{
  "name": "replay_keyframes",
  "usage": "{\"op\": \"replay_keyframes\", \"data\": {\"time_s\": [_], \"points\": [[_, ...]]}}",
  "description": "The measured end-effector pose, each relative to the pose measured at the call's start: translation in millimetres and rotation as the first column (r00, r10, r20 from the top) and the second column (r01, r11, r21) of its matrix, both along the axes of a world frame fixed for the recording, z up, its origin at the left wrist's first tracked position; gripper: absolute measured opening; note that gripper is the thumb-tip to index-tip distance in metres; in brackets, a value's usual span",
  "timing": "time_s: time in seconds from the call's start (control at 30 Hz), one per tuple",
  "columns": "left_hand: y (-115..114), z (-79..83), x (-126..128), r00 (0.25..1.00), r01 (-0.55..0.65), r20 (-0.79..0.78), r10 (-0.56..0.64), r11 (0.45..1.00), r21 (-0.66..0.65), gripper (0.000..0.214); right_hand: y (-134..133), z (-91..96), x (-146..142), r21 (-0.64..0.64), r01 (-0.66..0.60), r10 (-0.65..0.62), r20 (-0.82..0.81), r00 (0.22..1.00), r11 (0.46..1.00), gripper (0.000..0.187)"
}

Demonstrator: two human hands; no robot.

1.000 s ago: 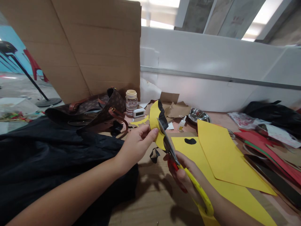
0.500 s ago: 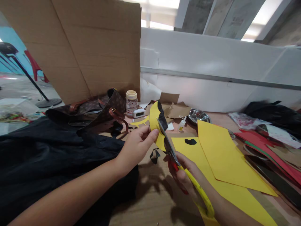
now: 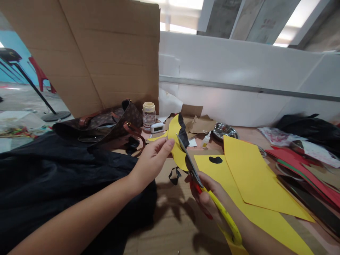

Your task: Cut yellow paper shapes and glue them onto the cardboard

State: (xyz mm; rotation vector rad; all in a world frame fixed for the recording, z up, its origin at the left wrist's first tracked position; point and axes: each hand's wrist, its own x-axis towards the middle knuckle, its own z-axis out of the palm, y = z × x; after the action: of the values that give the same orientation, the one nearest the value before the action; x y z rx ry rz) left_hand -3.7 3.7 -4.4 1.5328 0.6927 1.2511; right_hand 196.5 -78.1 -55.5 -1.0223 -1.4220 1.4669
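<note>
Between thumb and fingers, my left hand (image 3: 155, 159) pinches a curved piece of yellow paper (image 3: 174, 131) by its left edge. Black paper (image 3: 182, 132) shows along the piece's right side. My right hand (image 3: 209, 196) is closed on the yellow-and-red handles of a pair of scissors (image 3: 195, 173). The scissors' blades point up and away, lying across the right part of the yellow piece. A black paper scrap (image 3: 174, 176) rests on the cardboard below. To the right lie large yellow sheets (image 3: 255, 177), with a small black cutout (image 3: 215, 160) on one.
A brown handbag (image 3: 106, 124), a lidded jar (image 3: 149, 117), a small white digital device (image 3: 157, 128), a glue bottle (image 3: 205, 140) and a metal bowl (image 3: 225, 131) stand behind. Black cloth (image 3: 66, 184) covers the left. Red sheets (image 3: 300, 164) lie at the right. A cardboard panel (image 3: 114, 53) rises behind the bag.
My left hand has shifted slightly left and its thumb has slid toward the yellow piece's left edge. My right hand and the scissors look almost unchanged.
</note>
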Motion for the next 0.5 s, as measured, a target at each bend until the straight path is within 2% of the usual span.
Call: {"op": "replay_keyframes", "data": {"time_s": [0.1, 0.2, 0.3, 0.5], "points": [[1.6, 0.8, -1.8, 0.999, -0.029, -0.044, 0.03, 0.999, 0.014, 0.028, -0.1, 0.0, 0.0, 0.004, -0.011, 0.011, 0.001, 1.0, 1.0, 0.076], [1.4, 0.9, -2.0, 0.998, -0.007, -0.058, 0.009, 1.0, 0.022, 0.023, -1.8, 1.2, -0.5, 0.02, -0.01, 0.009, 0.015, 1.0, 1.0, 0.075], [0.8, 1.3, -2.2, 0.998, 0.014, -0.057, -0.012, 0.999, 0.037, 0.022, -2.8, 1.6, -0.7, 0.013, -0.011, 0.01, 0.038, 0.999, 1.0, 0.076], [1.2, 5.3, -5.4, 0.989, -0.049, -0.136, 0.059, 0.996, 0.076, 0.025, -2.1, 2.6, -0.1, 0.052, -0.027, 0.024, 0.066, 0.998, 0.998, 0.076]]}}
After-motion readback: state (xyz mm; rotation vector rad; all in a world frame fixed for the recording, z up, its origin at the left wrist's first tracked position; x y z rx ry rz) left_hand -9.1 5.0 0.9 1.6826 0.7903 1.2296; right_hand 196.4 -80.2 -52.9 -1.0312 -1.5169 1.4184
